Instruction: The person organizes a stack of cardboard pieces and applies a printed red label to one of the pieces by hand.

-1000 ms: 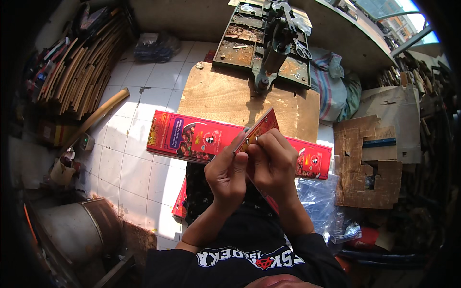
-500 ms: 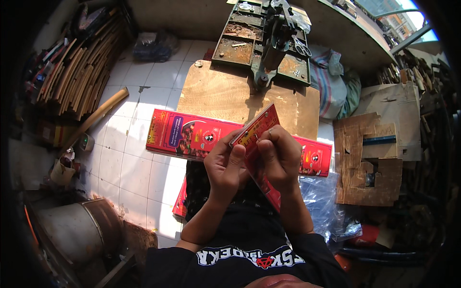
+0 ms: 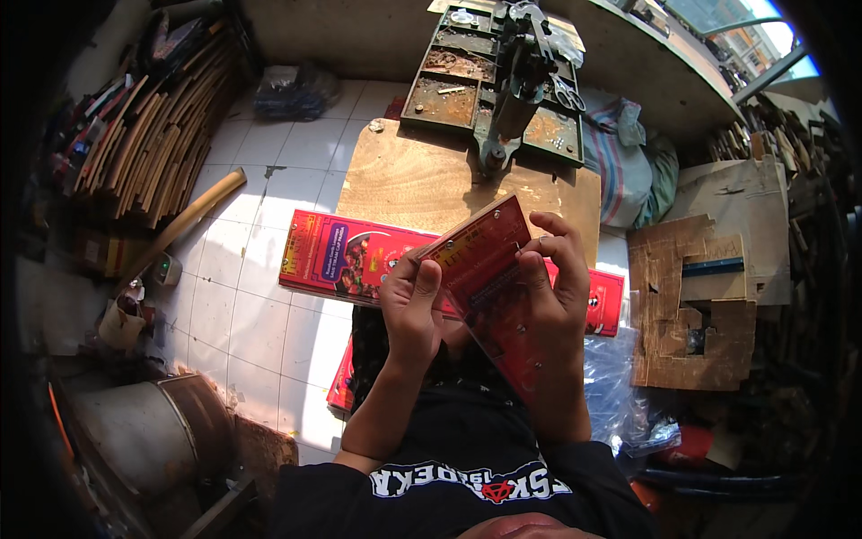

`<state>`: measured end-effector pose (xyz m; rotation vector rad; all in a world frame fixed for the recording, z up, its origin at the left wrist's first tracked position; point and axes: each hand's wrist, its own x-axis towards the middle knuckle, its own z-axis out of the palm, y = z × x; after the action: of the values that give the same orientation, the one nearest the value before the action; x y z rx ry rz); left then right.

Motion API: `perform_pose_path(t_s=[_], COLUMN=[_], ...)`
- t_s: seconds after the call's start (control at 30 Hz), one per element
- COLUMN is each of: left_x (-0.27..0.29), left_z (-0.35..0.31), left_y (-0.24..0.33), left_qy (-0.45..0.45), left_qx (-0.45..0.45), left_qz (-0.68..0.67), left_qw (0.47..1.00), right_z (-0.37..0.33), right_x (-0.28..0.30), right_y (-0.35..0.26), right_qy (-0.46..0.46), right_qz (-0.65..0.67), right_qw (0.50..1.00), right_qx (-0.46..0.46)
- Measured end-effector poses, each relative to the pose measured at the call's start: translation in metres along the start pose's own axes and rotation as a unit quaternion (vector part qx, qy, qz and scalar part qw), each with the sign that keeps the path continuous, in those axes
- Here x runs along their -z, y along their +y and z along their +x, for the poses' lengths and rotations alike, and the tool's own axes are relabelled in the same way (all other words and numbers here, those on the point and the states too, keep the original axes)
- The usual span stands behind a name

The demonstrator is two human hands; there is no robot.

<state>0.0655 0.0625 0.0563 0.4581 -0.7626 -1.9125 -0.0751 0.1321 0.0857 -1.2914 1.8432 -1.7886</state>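
My left hand (image 3: 412,304) is closed on the left edge of a red printed panel (image 3: 489,287), thumb on top. The panel is long and glossy, tilted, with small round metal rivets on its face. Over its right side, my right hand (image 3: 555,289) has its thumb and a bent finger close together by a tiny metal piece (image 3: 518,246); whether they grip it is hard to see. Another finger is raised. Beneath lie more red printed panels (image 3: 337,256), stacked across the near end of a wooden board (image 3: 395,175).
A dark metal press (image 3: 512,108) stands at the board's far end between compartment trays (image 3: 449,99) of small parts. Scissors (image 3: 566,92) lie on the right tray. Clear plastic sheets (image 3: 611,386) and cut brown board (image 3: 651,296) are at the right; a metal drum (image 3: 135,431) is at the lower left.
The held panel has turned so more of its printed face shows. My right hand has shifted right, with one finger lifting. The view has moved slightly.
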Motion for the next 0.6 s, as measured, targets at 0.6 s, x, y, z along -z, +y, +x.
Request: perform_pose_path(t_s=[0.6], left_x=[0.032], left_z=[0.007], left_y=[0.016], left_qy=[-0.149], left_qx=[0.044], left_qz=[-0.026], left_qw=[0.988], right_z=[-0.015], right_x=[0.036], right_y=[0.004], right_qy=[-0.171], right_qz=[0.225], right_qw=[0.943], right_qx=[-0.178])
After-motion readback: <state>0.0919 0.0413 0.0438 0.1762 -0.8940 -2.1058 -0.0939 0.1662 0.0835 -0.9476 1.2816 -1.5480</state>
